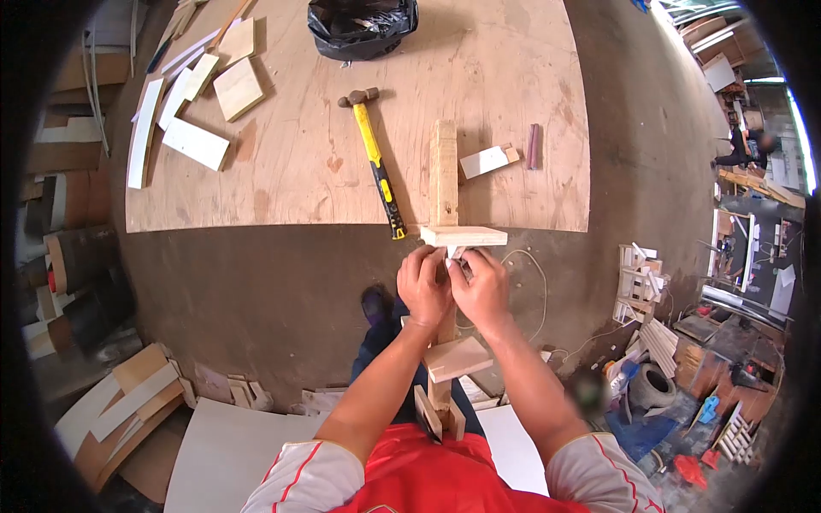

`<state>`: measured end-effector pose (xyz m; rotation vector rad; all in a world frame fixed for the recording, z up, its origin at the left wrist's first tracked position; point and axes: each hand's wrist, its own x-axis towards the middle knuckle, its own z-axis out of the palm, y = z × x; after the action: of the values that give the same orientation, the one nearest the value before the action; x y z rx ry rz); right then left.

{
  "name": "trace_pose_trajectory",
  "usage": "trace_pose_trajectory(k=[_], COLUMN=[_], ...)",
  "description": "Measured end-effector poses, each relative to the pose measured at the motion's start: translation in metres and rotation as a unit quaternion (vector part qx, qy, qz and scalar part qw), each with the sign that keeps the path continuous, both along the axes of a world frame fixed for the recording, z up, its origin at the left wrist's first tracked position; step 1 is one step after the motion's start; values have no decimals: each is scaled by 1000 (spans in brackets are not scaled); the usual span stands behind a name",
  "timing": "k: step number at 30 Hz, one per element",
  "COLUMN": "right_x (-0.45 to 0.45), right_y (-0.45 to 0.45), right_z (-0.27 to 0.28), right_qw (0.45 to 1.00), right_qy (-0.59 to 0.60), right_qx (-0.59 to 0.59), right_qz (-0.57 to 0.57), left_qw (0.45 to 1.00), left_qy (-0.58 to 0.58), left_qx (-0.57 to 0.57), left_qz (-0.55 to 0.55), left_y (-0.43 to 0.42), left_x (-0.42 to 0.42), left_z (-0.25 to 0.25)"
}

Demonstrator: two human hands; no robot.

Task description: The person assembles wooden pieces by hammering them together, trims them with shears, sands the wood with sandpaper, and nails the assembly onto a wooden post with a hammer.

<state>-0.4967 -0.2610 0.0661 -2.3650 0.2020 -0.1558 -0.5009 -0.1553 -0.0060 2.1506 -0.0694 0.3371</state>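
Observation:
A long wooden post [445, 171] reaches from the table edge back toward my body, with a flat wood block [464, 237] fixed across it. Just below that block, my right hand [481, 291] is closed, thumb and fingers pinching a small white piece [453, 253]. Close beside it, my left hand [422, 286] is closed too, its fingertips against the post under the block; what they grip is partly hidden. Nearer my lap, a second wood block [458, 359] sits across the post. A yellow-and-black hammer [374, 152] lies on the table left of the post.
The plywood table [299, 188] carries white and bare wood offcuts [195, 144], a black plastic bag [363, 30], a small white block [487, 161] and a dark reddish stick [534, 147]. Stacked wood [641, 282] stands at right. Another person [744, 150] is far right.

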Motion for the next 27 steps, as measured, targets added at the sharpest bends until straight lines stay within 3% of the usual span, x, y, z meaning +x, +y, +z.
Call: trace_pose_trajectory(k=[27], right_x=[2], right_y=[-11], right_z=[-9], right_qw=[997], right_qy=[-49], right_qx=[-30], right_qz=[60], left_qw=[998], left_qy=[40], left_qx=[-39], left_qz=[-3], left_y=[1], left_x=[-6], left_z=[-3])
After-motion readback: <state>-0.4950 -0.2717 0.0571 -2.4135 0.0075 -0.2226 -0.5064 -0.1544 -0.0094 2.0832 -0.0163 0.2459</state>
